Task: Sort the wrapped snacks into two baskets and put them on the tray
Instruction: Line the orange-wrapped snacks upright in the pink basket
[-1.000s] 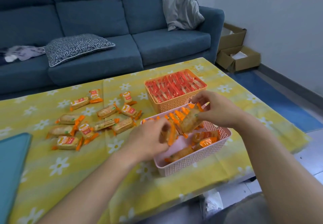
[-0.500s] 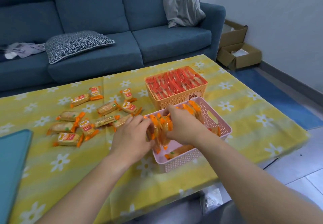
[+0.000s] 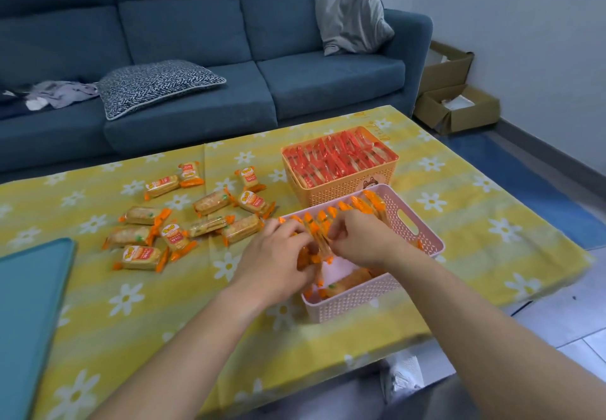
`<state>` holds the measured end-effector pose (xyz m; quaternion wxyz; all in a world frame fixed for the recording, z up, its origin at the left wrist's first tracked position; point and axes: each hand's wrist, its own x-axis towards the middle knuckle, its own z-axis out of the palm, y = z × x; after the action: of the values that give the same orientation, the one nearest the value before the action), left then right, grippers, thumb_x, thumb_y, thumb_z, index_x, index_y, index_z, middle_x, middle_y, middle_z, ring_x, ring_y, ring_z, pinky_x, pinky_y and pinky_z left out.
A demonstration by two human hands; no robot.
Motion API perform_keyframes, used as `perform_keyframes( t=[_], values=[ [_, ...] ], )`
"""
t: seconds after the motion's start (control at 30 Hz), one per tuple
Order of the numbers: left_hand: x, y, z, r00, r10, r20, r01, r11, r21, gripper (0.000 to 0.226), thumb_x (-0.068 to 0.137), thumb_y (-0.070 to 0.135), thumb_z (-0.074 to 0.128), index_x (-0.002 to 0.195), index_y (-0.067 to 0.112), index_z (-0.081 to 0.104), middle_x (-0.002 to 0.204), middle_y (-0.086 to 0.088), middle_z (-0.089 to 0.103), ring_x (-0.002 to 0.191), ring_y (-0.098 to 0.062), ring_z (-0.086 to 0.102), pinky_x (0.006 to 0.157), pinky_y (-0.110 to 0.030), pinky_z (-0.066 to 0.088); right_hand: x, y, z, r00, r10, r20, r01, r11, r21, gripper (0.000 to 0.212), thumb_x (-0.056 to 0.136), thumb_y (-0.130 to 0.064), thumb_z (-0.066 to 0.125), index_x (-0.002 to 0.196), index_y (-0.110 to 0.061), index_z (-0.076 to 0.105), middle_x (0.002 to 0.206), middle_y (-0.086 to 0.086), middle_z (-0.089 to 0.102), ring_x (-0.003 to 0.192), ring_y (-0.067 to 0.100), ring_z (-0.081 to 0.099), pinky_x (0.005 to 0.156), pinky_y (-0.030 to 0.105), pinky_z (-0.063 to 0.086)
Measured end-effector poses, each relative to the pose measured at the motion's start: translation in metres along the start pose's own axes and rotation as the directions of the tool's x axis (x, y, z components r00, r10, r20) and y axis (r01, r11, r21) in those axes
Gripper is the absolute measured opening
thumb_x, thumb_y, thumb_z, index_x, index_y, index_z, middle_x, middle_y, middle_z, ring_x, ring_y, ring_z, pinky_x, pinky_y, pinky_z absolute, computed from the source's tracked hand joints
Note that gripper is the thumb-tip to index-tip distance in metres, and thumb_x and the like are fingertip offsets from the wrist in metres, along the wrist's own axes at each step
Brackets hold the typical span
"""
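So the orange-wrapped snacks (image 3: 359, 204) stand on edge in a row along the far side of the pink basket (image 3: 357, 300), with a couple more lying flat on its bottom at the near end. Both hands are in there. The left hand (image 3: 272, 257) has its fingers curled round the packets at the left end of the row, and the right hand (image 3: 360, 242) pinches the same bunch from the other side, so the two hands nearly touch over the basket.

Right behind it, touching or as good as, sits the orange basket (image 3: 341, 191), packed full of red-wrapped snacks (image 3: 337, 157) in neat lines.

To the left about a dozen loose snacks (image 3: 210, 203) lie scattered on the yellow daisy tablecloth (image 3: 459, 196), some label up, some showing the biscuit. The teal tray (image 3: 29, 304) is at the far left edge, well apart from both baskets, only partly in view.

Behind the table there's a blue sofa (image 3: 196, 26) with a patterned cushion (image 3: 157, 86) and a grey pillow (image 3: 354, 12), plus open cardboard boxes (image 3: 455, 108) on the floor by the wall.
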<state>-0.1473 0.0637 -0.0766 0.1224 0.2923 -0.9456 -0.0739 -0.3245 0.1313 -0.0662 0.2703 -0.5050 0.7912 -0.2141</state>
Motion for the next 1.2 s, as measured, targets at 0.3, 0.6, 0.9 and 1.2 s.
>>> perform_keyframes(
  t=[0.3,0.6,0.9,1.2],
  values=[
    [0.008,0.007,0.001,0.996,-0.071,0.051,0.07,0.997,0.008,0.023,0.08,0.049,0.065,0.099,0.037,0.067,0.113,0.019,0.052,0.108,-0.014,0.041,0.089,-0.027,0.039,-0.002,-0.002,0.036,0.969,0.214,0.121,-0.1,0.792,-0.602,0.085,0.062,-0.082,0.061,0.124,-0.022,0.061,0.122,0.0,0.067,0.115,0.025,0.063,0.079,0.036,0.045],
    [0.004,-0.001,0.002,0.995,-0.091,0.038,0.091,0.996,-0.003,0.02,0.081,0.046,0.065,0.101,0.04,0.063,0.113,0.019,0.05,0.106,-0.014,0.041,0.087,-0.026,0.037,-0.003,-0.004,0.004,0.958,0.185,0.22,-0.082,0.91,-0.406,0.039,0.069,-0.058,0.057,0.077,-0.02,0.063,0.088,0.0,0.07,0.083,0.023,0.064,0.071,0.032,0.049],
    [0.002,0.003,0.006,0.995,-0.08,-0.054,0.082,0.996,0.029,0.031,0.074,0.058,0.066,0.096,0.036,0.067,0.11,0.016,0.052,0.107,-0.016,0.043,0.089,-0.03,0.042,-0.001,0.003,-0.003,0.968,0.251,0.009,-0.246,0.938,0.243,0.041,0.086,-0.031,0.063,0.058,-0.004,0.074,0.055,0.011,0.071,0.042,0.022,0.064,0.038,0.019,0.045],
    [0.01,0.018,0.011,0.989,-0.095,-0.113,0.098,0.995,0.026,0.047,0.08,0.05,0.067,0.118,0.035,0.045,0.114,0.013,0.064,0.115,-0.019,0.05,0.088,-0.037,0.038,-0.001,-0.014,-0.001,0.921,0.295,0.256,-0.386,0.789,0.478,0.051,0.095,-0.036,0.034,0.08,0.001,0.066,0.082,0.024,0.072,0.056,0.031,0.066,0.06,0.036,0.058]
  ],
)
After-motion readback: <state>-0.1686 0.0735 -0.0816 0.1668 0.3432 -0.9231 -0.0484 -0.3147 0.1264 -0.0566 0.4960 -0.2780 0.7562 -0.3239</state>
